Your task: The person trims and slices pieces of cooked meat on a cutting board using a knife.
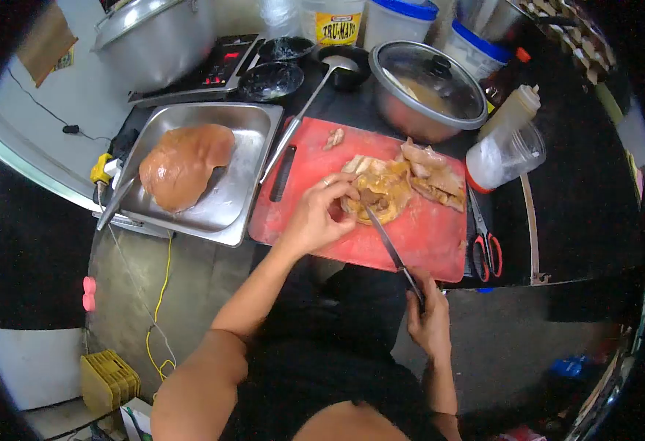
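Observation:
On the red cutting board (293, 213) lies a yellowish piece of meat (385, 192), spread out flat, with a darker brown patch near its middle. My left hand (322, 220) pinches its left edge between thumb and fingers. My right hand (431, 316) is wrapped around the handle of a knife (387, 241), low by the board's front edge. The blade points away from me, and its tip touches the meat beside my left fingertips. Another piece of meat with pale skin (438, 176) lies at the right. Small scraps (333, 138) sit near the back edge.
Left of the board, a steel tray (238, 198) holds a large orange-brown slab. A ladle (300, 117) lies between them. Behind stand a lidded bowl (433, 121) and a pot on an induction cooker (227, 70). Scissors (484, 242) and a tipped clear jar (502, 158) are right.

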The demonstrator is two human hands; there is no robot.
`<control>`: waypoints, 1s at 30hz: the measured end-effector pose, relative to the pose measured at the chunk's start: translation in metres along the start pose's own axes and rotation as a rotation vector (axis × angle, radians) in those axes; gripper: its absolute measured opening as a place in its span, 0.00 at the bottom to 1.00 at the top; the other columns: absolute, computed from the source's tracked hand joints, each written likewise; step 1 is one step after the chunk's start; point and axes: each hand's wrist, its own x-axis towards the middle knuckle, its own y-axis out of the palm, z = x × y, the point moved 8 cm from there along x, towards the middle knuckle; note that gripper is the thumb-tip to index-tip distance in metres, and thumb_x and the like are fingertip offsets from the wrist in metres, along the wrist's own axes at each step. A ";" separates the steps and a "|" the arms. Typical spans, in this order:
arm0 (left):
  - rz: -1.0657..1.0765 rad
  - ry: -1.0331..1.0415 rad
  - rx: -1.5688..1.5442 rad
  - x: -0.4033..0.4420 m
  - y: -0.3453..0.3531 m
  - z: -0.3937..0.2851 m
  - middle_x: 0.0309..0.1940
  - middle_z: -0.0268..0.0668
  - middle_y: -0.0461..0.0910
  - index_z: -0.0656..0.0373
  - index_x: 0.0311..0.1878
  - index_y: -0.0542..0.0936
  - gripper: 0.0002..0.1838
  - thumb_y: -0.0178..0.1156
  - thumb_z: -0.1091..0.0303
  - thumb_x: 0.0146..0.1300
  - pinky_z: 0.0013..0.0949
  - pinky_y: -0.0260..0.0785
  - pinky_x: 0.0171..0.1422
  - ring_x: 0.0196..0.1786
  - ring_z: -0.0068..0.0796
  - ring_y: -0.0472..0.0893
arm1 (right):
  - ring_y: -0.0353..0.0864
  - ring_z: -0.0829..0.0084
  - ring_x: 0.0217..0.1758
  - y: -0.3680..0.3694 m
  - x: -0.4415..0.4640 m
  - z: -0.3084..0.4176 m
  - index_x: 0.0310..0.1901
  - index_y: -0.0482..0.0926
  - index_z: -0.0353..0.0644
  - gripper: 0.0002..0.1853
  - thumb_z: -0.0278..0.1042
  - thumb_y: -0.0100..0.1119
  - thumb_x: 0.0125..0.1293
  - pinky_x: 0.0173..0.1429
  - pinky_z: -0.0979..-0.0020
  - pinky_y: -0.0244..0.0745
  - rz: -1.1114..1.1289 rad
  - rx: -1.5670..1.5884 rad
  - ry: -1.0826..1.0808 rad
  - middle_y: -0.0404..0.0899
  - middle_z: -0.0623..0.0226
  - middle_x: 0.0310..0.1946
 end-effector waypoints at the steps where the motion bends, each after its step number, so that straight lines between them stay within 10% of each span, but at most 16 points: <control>1: 0.028 0.023 -0.002 0.001 -0.002 0.005 0.58 0.47 0.74 0.62 0.40 0.77 0.15 0.64 0.77 0.45 0.36 0.71 0.59 0.60 0.42 0.75 | 0.78 0.43 0.49 0.002 0.000 0.004 0.57 0.70 0.42 0.21 0.19 0.53 0.61 0.50 0.57 0.74 -0.001 -0.004 0.004 0.77 0.45 0.46; 30: -0.108 0.001 0.054 -0.015 -0.007 0.005 0.49 0.41 0.75 0.61 0.40 0.78 0.18 0.73 0.72 0.44 0.39 0.72 0.56 0.53 0.43 0.78 | 0.79 0.43 0.37 0.024 0.024 0.057 0.62 0.65 0.43 0.25 0.20 0.48 0.62 0.37 0.50 0.75 0.136 -0.474 0.062 0.74 0.47 0.49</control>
